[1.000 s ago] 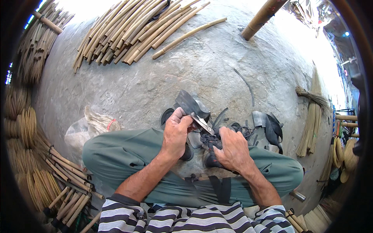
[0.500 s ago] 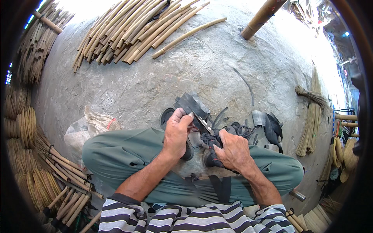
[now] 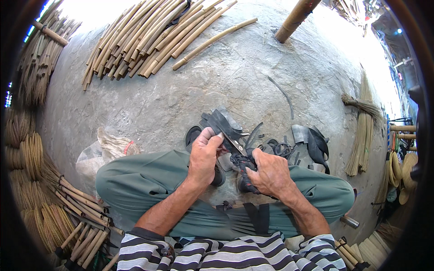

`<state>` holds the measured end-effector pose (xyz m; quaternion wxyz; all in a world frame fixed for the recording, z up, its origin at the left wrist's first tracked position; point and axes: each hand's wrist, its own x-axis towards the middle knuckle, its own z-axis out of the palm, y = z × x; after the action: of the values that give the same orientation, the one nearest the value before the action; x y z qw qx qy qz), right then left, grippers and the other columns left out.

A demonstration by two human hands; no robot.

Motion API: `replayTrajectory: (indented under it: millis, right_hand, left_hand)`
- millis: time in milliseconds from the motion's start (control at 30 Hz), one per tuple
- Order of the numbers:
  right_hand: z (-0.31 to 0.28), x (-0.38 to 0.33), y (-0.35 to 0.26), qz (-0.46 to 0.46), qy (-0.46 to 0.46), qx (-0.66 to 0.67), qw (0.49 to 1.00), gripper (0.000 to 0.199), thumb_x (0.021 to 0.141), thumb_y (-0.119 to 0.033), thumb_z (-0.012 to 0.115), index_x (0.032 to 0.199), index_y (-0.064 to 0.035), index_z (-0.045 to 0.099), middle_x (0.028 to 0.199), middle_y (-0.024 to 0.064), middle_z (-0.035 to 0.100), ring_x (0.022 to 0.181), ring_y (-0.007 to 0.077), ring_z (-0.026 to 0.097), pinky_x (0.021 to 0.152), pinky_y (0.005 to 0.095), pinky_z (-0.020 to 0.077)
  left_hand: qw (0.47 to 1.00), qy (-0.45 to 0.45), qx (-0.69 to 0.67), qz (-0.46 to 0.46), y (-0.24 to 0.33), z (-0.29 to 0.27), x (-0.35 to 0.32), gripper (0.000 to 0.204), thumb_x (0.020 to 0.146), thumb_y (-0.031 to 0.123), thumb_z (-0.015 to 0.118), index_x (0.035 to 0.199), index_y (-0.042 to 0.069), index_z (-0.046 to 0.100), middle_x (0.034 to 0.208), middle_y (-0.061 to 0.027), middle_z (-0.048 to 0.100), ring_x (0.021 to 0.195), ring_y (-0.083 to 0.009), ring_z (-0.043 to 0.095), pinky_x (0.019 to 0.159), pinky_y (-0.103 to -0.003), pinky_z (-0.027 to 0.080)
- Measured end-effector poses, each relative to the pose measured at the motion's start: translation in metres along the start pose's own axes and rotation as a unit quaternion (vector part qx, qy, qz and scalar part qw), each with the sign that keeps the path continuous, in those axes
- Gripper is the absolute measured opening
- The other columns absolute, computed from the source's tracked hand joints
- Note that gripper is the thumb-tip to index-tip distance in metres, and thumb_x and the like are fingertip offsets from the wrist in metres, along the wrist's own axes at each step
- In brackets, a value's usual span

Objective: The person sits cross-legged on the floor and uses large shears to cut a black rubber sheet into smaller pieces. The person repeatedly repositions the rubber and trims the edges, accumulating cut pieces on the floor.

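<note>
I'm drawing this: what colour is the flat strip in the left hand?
The flat strip is dark grey, nearly black; it shows best in the head view.

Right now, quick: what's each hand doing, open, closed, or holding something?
Left hand: closed, pinching a black strip between thumb and fingers.
Right hand: closed, holding scissors.

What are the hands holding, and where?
The left hand pinches a black strip by its near edge; the right hand grips scissors by their wrapped handles.
</note>
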<state>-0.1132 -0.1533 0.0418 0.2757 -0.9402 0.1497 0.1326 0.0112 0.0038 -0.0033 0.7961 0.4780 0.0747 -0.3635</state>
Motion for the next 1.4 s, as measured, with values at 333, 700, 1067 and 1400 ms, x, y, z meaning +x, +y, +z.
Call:
replayTrajectory:
  millis: [333,700,1067,1400]
  right_hand:
    - [0.003,0.000,0.004,-0.061,0.081,-0.047,0.994,0.044,0.082,-0.033,0.080,0.099,-0.0019,0.054,0.083,0.0191,0.068,0.083,0.0403,0.070,0.073,0.0499,0.0510]
    - [0.008,0.001,0.004,-0.075,0.078,-0.037,0.994,0.042,0.082,-0.032,0.080,0.095,-0.0013,0.054,0.079,0.0199,0.069,0.077,0.0418,0.071,0.068,0.0515,0.0547]
    - [0.002,-0.004,-0.002,-0.024,0.037,-0.001,0.999,0.041,0.084,-0.033,0.079,0.095,-0.0012,0.057,0.079,0.0193,0.070,0.075,0.0408,0.072,0.066,0.0495,0.0558]
    - [0.009,-0.009,-0.003,-0.019,-0.002,0.001,1.000,0.034,0.086,-0.030,0.074,0.092,-0.0031,0.054,0.078,0.0200,0.066,0.076,0.0441,0.069,0.067,0.0535,0.0531]
  left_hand:
    - [0.999,-0.035,0.034,0.010,-0.002,0.007,-0.008,0.014,0.100,0.011,0.059,0.110,0.007,0.068,0.101,0.0015,0.072,0.086,-0.0053,0.064,0.081,-0.025,0.053]
    - [0.999,-0.020,0.030,0.030,-0.002,-0.002,0.000,0.015,0.101,0.010,0.058,0.113,0.007,0.067,0.101,0.0010,0.071,0.085,-0.0058,0.063,0.078,-0.025,0.051]
    - [0.997,-0.046,0.060,0.018,0.000,-0.003,0.003,0.012,0.098,0.009,0.059,0.107,0.005,0.066,0.096,0.0030,0.067,0.080,-0.0040,0.056,0.074,-0.023,0.047]
    - [0.998,-0.006,0.052,-0.017,-0.004,-0.010,0.009,0.008,0.099,0.010,0.058,0.104,0.011,0.064,0.093,0.0032,0.067,0.077,-0.0043,0.059,0.074,-0.023,0.050]
